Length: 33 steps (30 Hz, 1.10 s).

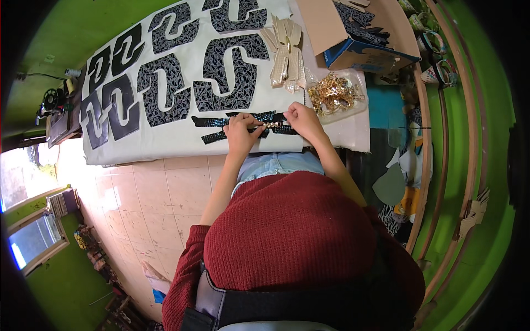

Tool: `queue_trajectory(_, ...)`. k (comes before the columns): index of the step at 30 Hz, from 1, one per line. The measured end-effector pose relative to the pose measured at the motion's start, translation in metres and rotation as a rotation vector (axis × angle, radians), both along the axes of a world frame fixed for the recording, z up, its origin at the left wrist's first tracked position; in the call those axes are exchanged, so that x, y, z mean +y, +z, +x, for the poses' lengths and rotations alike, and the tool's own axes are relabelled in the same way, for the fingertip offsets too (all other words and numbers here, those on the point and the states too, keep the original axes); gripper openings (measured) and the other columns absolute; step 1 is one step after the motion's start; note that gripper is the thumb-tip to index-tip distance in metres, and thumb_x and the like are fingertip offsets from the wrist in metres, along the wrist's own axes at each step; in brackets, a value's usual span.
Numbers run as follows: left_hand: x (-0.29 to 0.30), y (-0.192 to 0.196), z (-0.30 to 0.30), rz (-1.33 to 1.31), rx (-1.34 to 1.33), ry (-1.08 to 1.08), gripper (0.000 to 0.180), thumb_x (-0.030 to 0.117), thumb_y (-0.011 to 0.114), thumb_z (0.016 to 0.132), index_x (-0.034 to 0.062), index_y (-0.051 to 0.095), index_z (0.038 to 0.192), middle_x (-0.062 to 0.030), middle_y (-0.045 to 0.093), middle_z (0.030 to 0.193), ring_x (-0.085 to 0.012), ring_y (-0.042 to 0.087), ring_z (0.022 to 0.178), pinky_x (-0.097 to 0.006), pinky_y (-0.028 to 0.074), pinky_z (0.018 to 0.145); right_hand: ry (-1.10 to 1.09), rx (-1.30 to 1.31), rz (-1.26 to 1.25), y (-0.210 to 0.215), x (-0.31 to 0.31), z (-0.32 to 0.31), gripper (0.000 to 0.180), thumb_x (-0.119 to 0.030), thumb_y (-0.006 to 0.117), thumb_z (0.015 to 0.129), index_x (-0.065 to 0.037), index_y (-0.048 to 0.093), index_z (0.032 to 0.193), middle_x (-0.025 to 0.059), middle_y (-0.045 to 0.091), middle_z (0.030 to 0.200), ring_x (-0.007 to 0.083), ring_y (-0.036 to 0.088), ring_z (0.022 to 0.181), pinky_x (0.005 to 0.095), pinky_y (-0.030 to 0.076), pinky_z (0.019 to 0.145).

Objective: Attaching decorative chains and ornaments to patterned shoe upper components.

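A shiny black strap piece (212, 122), with several narrow bands, lies flat near the table's front edge. A small gold ornament (270, 126) sits at its middle. My left hand (242, 132) rests over the bands, thumb and fingers closed at the ornament's left end. Just right of the ornament, my right hand (304, 119) is closed in a pinch above the strap ends; what its fingertips hold is too small to make out. A clear plastic tray of gold ornaments (335, 92) stands beyond my right hand. Beige strap pieces (287, 52) lie stacked farther back.
Patterned black cut-out pieces (229, 71) are spread over the white-covered table (182, 144). A cardboard box (367, 52) with dark pieces stands at the back right. A wooden rack (469, 110) runs along the right green wall. A sewing machine (52, 102) is at far left.
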<state>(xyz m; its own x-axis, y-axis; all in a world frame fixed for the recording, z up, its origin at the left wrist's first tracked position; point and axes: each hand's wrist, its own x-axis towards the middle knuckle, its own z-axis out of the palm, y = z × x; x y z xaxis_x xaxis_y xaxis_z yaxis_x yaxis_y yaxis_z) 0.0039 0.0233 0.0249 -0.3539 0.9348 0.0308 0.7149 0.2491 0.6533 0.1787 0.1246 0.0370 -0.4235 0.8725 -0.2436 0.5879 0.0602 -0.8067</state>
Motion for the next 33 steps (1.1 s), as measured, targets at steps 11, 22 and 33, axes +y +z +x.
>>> queue_trajectory(11,-0.001,0.000,0.001,0.052,0.019,0.004,0.017,0.023,0.078,0.064,0.0152,0.071,0.077,0.0036,0.059,0.085,-0.0209,0.052,0.086,-0.039,0.032,0.073,0.155,-0.186,0.051,0.007,-0.011,-0.008,0.039,-0.037,0.075,0.070,-0.005,0.058,0.086,0.0109,0.063,0.072,0.0277,0.062,0.070,0.0376,0.047,0.061)
queue_trajectory(22,0.000,0.000,0.000,-0.016,0.034,0.000,0.016,0.025,0.078,0.065,0.0156,0.071,0.076,0.0040,0.062,0.085,-0.0200,0.055,0.086,-0.037,0.035,0.072,0.276,-0.139,0.194,0.001,-0.016,-0.007,0.022,-0.021,0.069,0.075,-0.006,0.059,0.089,0.0095,0.060,0.088,0.0304,0.061,0.083,0.0405,0.048,0.071)
queue_trajectory(33,0.002,-0.002,-0.001,-0.006,0.001,-0.001,0.017,0.021,0.079,0.063,0.0143,0.071,0.076,0.0034,0.060,0.085,-0.0208,0.052,0.084,-0.038,0.032,0.072,0.290,-0.078,0.279,-0.003,-0.018,-0.005,0.012,-0.007,0.062,0.079,-0.005,0.058,0.091,0.0107,0.057,0.092,0.0316,0.059,0.086,0.0405,0.047,0.073)
